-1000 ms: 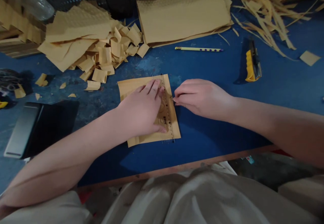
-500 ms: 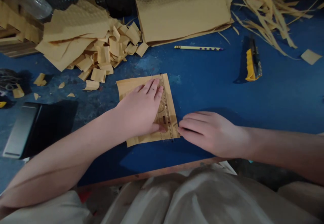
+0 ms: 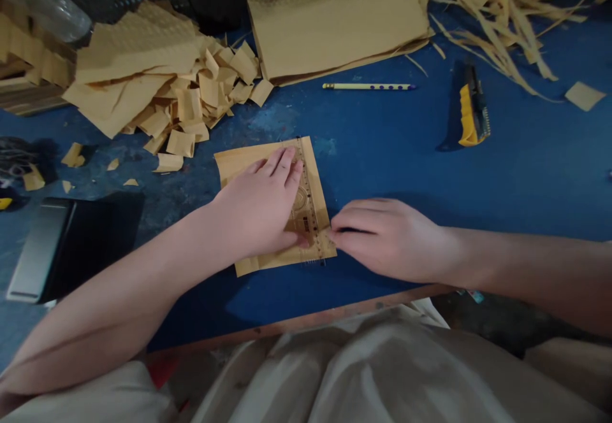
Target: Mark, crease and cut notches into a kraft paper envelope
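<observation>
One brown paper sheet (image 3: 234,163) is lying on the blue table (image 3: 396,136) right in front of me, and a clear ruler (image 3: 301,201) is resting across its right side. My left hand (image 3: 261,209) is pressing down flat, fingers stretched out, thumb spread away. And the right hand (image 3: 387,238) is pinching its fingertips together at the sheet's right edge; what's between them, I'm not able to tell! Progress? Ruler placed, sheet held, but a margin is sticking out past the ruler, seemingly joined. Beyond, loose paper strips (image 3: 507,21) and small paper pieces (image 3: 210,92) are lying already separated.
</observation>
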The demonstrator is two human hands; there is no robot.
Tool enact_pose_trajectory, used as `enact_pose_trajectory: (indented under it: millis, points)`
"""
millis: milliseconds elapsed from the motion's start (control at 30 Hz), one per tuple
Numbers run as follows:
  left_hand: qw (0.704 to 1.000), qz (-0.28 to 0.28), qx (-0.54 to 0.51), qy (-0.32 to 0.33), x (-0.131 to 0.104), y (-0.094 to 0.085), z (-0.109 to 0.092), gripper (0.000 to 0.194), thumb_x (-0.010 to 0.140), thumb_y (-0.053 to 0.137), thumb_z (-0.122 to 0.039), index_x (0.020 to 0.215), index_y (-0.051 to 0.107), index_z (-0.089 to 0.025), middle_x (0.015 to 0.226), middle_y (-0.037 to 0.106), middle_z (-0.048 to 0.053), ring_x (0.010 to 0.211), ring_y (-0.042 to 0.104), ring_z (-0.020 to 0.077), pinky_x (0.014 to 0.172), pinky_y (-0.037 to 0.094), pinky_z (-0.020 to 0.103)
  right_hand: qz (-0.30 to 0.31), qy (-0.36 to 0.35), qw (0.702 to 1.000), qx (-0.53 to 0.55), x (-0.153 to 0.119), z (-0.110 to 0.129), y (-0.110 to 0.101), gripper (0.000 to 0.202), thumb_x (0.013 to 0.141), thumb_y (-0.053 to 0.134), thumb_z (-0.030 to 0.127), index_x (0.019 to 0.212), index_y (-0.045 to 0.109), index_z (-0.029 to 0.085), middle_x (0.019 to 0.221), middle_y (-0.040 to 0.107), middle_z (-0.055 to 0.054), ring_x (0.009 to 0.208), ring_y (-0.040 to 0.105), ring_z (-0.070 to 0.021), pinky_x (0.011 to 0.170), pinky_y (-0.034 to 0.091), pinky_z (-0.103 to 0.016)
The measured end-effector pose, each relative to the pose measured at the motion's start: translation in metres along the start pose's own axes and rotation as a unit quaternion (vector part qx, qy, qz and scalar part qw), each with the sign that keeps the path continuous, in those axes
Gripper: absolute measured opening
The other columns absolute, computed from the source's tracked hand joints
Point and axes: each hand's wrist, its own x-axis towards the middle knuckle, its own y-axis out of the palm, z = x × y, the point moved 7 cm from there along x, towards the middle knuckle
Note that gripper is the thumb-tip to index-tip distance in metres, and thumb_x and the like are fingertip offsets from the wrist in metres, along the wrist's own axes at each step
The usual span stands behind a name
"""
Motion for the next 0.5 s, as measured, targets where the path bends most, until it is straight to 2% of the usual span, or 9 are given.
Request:
enact_pose_trajectory:
  millis: [133,200,267,333,367,433,500]
  points:
    - [1.0,0.023,0.014,-0.005,-0.001,0.001,0.001,0.13,0.085,0.074,-0.073,0.169,0.012,0.005,0.177,0.0,0.031,0.168,0.008,0.0443,0.136,0.022,0.056,0.051,-0.043,0.997,0.027,-0.012,0.029,0.008,0.025,0.1,0.056,0.008,0.083,0.071,0.017,0.088,0.072,-0.007,0.077,0.062,-0.0195,0.067,0.054,-0.034]
    - [0.999,0.036,0.018,-0.01,-0.002,0.001,0.002,0.132,0.084,0.074,-0.075,0.169,0.01,0.004,0.178,-0.002,0.029,0.169,0.006,0.0432,0.136,0.021,0.055,0.072,-0.065,0.992,0.074,-0.014,0.041,0.003,0.025,0.1,0.054,0.009,0.084,0.072,0.017,0.084,0.07,-0.006,0.073,0.06,-0.0187,0.067,0.054,-0.034]
    - [0.999,0.042,0.016,-0.018,-0.004,0.0,0.004,0.133,0.083,0.077,-0.073,0.17,0.01,0.003,0.178,-0.002,0.029,0.169,0.006,0.0428,0.136,0.021,0.054,0.074,-0.068,0.989,0.104,-0.011,0.04,-0.007,0.028,0.102,0.051,0.009,0.088,0.073,0.017,0.084,0.071,-0.006,0.072,0.062,-0.0183,0.069,0.055,-0.033]
    - [0.999,0.042,0.016,-0.02,-0.006,-0.001,0.003,0.133,0.082,0.081,-0.067,0.17,0.01,0.003,0.178,0.001,0.03,0.168,0.009,0.0432,0.136,0.023,0.055,0.054,-0.028,0.993,0.105,-0.001,0.02,-0.02,0.028,0.105,0.05,0.011,0.092,0.074,0.02,0.091,0.075,-0.006,0.079,0.068,-0.0181,0.073,0.056,-0.032]
    - [0.999,0.041,0.018,-0.02,-0.008,-0.001,0.003,0.132,0.082,0.083,-0.065,0.17,0.011,0.002,0.178,0.003,0.031,0.168,0.011,0.044,0.135,0.024,0.055,0.024,0.006,0.995,0.099,0.004,0.005,-0.027,0.027,0.106,0.052,0.015,0.091,0.073,0.022,0.094,0.077,-0.006,0.081,0.07,-0.0184,0.073,0.056,-0.032]
    - [0.999,0.046,0.019,-0.017,-0.01,0.0,0.002,0.132,0.081,0.086,-0.062,0.171,0.011,-0.002,0.177,0.005,0.032,0.167,0.012,0.0459,0.134,0.027,0.057,0.018,0.13,0.985,0.112,0.012,-0.038,-0.03,0.016,0.105,0.059,0.023,0.101,0.074,0.025,0.1,0.08,-0.004,0.087,0.074,-0.0197,0.077,0.057,-0.032]
    - [0.998,0.051,0.016,-0.015,-0.013,0.002,0.001,0.13,0.08,0.086,-0.062,0.172,0.012,-0.006,0.177,0.004,0.032,0.167,0.011,0.0474,0.132,0.029,0.058,0.031,0.219,0.966,0.135,0.014,-0.075,-0.025,0.011,0.099,0.067,0.028,0.107,0.074,0.026,0.095,0.08,-0.002,0.081,0.074,-0.022,0.077,0.058,-0.035]
